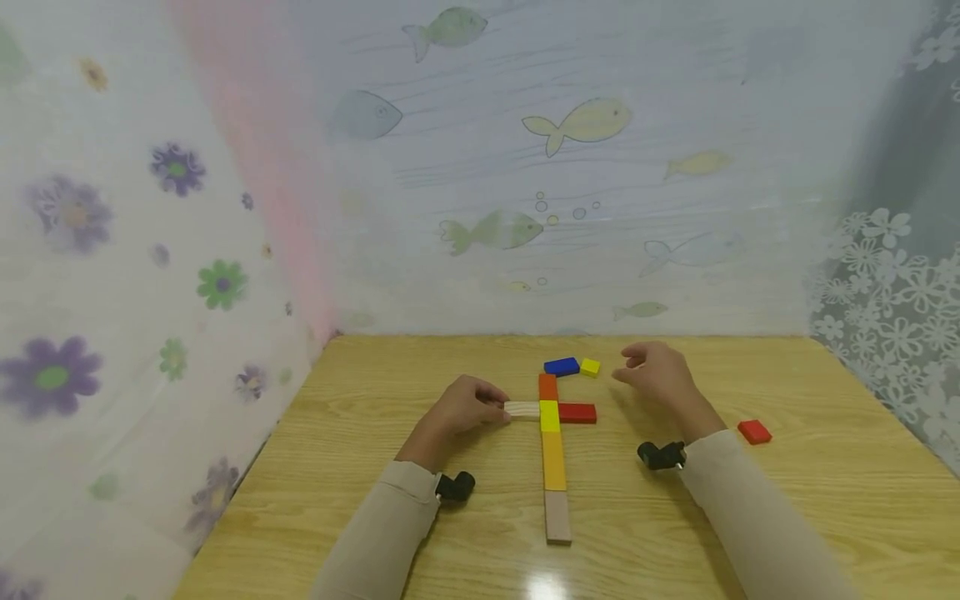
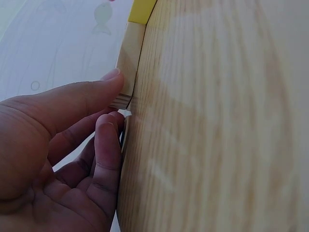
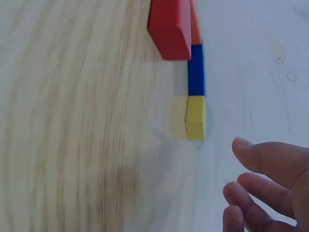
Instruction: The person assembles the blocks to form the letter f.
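Note:
My left hand [image 1: 467, 406] pinches the outer end of a pale plain wooden block [image 1: 522, 410] lying on the table; its thumb [image 2: 104, 87] lies along the block's side. That block meets a yellow block [image 1: 550, 416] in an upright row. Opposite it, a red block [image 1: 577, 413] extends rightward. An orange-red block [image 1: 548, 387] tops the row; an orange block [image 1: 554, 461] and a brownish wooden block [image 1: 557, 517] lie below. My right hand [image 1: 660, 374] hovers with loosely bent fingers and holds nothing, to the right of a small yellow block [image 1: 590, 367] beside a blue block [image 1: 562, 367].
A separate red block [image 1: 754, 432] lies on the wooden table [image 1: 337, 517] beyond the right forearm. Behind the table hangs a fish-patterned sheet [image 1: 480, 275], with flower-patterned sheeting [image 1: 135, 275] on the left. Small black devices are strapped at both wrists.

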{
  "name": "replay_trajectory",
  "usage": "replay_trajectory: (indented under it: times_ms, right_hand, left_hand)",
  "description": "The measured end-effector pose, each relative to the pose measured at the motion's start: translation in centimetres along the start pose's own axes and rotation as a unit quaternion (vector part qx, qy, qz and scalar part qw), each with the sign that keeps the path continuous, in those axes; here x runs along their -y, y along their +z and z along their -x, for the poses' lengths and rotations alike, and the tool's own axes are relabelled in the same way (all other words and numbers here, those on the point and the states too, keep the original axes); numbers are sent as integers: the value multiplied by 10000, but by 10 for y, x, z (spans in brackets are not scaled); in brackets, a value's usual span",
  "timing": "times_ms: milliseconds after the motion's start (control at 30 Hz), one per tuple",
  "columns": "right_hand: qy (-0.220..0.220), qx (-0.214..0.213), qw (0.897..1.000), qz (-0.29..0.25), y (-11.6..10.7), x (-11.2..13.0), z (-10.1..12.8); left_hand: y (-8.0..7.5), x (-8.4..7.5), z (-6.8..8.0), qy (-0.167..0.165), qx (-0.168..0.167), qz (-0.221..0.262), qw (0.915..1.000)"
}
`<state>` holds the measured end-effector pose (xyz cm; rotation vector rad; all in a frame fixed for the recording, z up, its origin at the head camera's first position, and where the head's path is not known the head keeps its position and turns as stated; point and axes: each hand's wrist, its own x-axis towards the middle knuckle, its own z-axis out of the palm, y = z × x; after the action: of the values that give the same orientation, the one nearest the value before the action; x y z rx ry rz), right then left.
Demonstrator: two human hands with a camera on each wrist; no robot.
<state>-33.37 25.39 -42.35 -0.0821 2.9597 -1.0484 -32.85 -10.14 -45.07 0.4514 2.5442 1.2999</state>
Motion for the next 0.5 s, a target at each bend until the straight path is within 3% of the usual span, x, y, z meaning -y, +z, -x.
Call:
replay_trajectory:
  times_ms: [500]
  right_hand:
    - [-428,-125,9990,75,-46,-35,48]
  left_hand:
    - [1,-1,0,-38,-19,17,10000]
